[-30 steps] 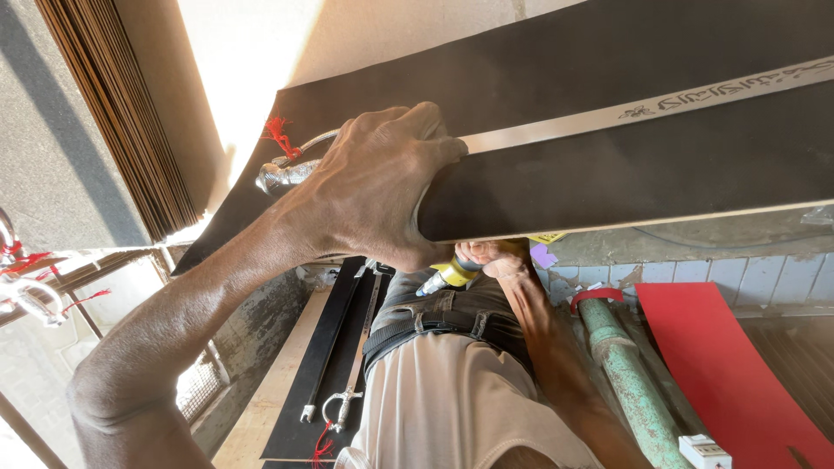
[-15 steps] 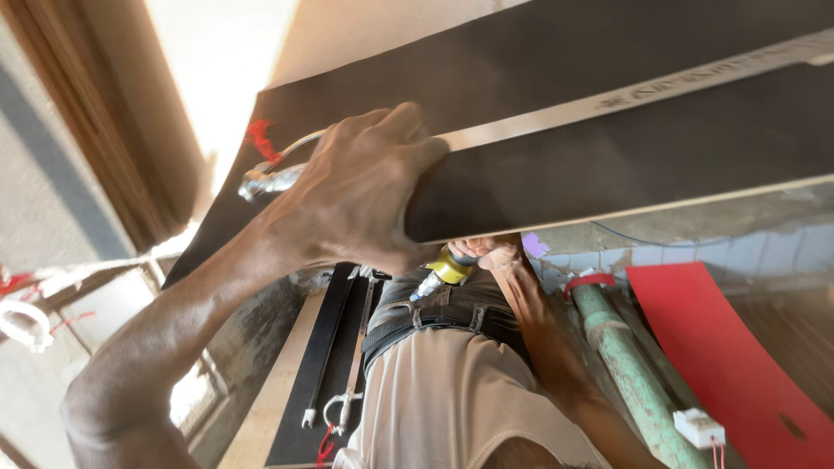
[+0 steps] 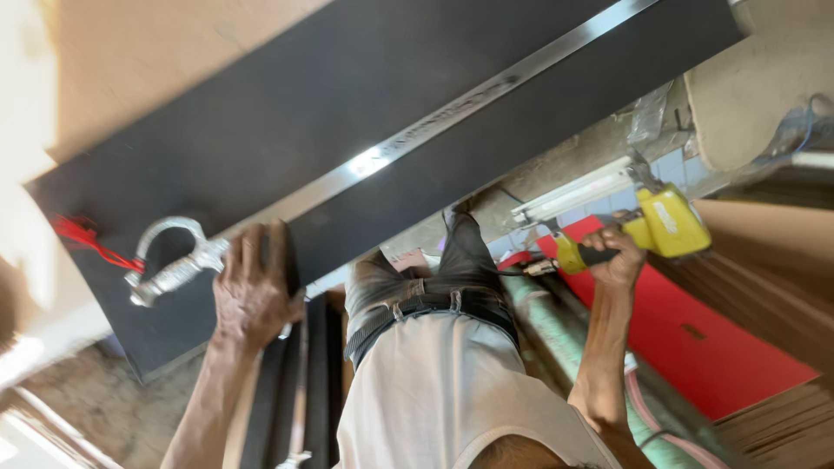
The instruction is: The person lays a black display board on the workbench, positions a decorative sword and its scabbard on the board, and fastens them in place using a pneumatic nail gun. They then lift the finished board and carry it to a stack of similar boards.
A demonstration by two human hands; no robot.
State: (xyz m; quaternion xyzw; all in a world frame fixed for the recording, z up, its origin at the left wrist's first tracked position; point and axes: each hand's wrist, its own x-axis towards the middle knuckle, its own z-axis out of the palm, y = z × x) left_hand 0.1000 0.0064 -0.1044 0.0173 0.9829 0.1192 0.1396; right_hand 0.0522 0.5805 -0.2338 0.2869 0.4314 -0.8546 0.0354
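My left hand [image 3: 252, 291] presses against the lower left edge of a long black panel [image 3: 365, 113] that carries a shiny metal strip [image 3: 452, 113] down its length. A silver sword-shaped ornament [image 3: 174, 265] with a red tassel [image 3: 87, 243] lies on the panel just left of that hand. My right hand [image 3: 617, 256] is raised at the right and grips the black handle of a yellow nail gun [image 3: 665, 221] with a long pale magazine, held below the panel's right part and apart from it.
Below are my white shirt and belted dark trousers [image 3: 443, 287]. A red mat [image 3: 721, 347] lies at the right beside a green roll [image 3: 556, 330]. Black strips [image 3: 295, 391] lie under my left arm. Wooden boards [image 3: 764, 269] stand at the far right.
My right hand has come up from near my waist holding the yellow nail gun. My left hand has slid down to the panel's lower edge, and the view has swung so the panel tilts more.
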